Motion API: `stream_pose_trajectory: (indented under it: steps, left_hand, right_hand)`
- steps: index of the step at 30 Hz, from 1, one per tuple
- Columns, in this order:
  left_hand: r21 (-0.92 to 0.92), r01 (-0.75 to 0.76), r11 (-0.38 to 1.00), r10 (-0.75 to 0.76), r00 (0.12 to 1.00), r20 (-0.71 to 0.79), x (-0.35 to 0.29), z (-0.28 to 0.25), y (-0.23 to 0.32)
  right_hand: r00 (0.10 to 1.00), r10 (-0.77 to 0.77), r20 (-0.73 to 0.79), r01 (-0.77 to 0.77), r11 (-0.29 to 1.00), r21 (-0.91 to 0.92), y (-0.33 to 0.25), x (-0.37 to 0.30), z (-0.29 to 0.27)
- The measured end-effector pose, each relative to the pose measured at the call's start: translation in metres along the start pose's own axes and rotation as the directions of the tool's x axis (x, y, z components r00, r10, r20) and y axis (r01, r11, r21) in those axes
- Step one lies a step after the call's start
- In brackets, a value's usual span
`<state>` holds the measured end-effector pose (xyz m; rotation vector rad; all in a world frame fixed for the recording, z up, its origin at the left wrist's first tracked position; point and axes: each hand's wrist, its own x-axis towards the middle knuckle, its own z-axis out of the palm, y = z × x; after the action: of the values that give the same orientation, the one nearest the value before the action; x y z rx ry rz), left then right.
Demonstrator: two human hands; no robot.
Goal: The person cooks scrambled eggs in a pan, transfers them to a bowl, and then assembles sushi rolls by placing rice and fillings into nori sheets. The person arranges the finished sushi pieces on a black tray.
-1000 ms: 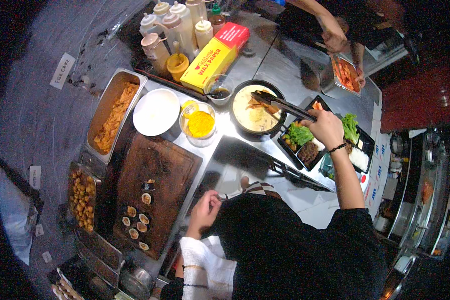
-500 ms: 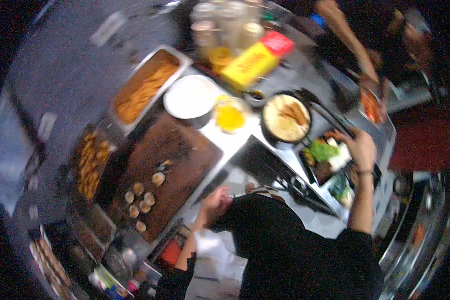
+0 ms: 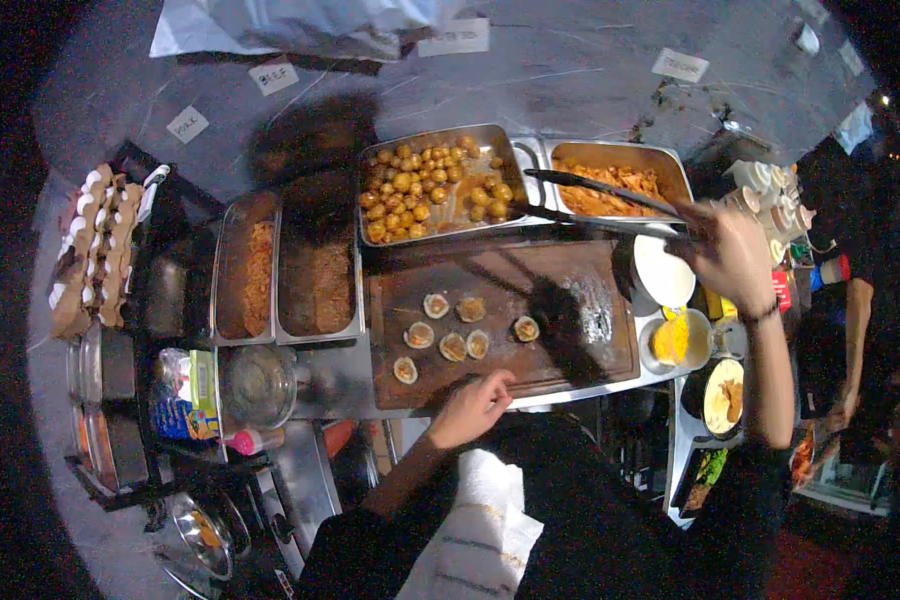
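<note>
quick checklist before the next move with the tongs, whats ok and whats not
1. Tongs in hand: ok, the right hand grips them.
2. Tongs open: ok, the two tips stand apart.
3. Tips clear of the round brown food in the metal tray: cannot tell, one tip is at the tray's right edge and contact is unclear.
4. Left hand free: ok, it holds nothing, by the near edge of the cutting board.
5. Roll slices gathered into one neat row: not ok, seven lie scattered on the board.
</note>
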<state>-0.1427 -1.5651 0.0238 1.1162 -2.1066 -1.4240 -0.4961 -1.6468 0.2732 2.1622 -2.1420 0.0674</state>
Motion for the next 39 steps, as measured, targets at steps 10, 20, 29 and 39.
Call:
stream_pose_trajectory:
  steps: [10,20,29,39]
  left_hand:
    - [-0.126,0.035,0.991,-0.048,0.994,-0.094,0.001,-0.055,-0.035]
    - [-0.160,0.011,0.987,-0.019,0.998,-0.052,0.017,-0.071,-0.044]
    - [-0.060,-0.042,0.997,0.044,0.998,0.043,0.043,-0.070,-0.021]
    - [-0.128,0.040,0.991,-0.024,0.992,0.120,0.055,-0.042,-0.047]
  right_hand:
    - [0.912,-0.324,0.250,0.403,0.820,-0.406,-0.106,0.147,-0.023]
    - [0.910,-0.380,0.165,0.414,0.821,-0.394,-0.085,0.127,-0.003]
    - [0.909,-0.402,0.112,0.413,0.829,-0.377,-0.086,0.124,0.000]
    - [0.988,0.130,0.083,-0.120,0.987,-0.110,0.007,-0.015,-0.090]
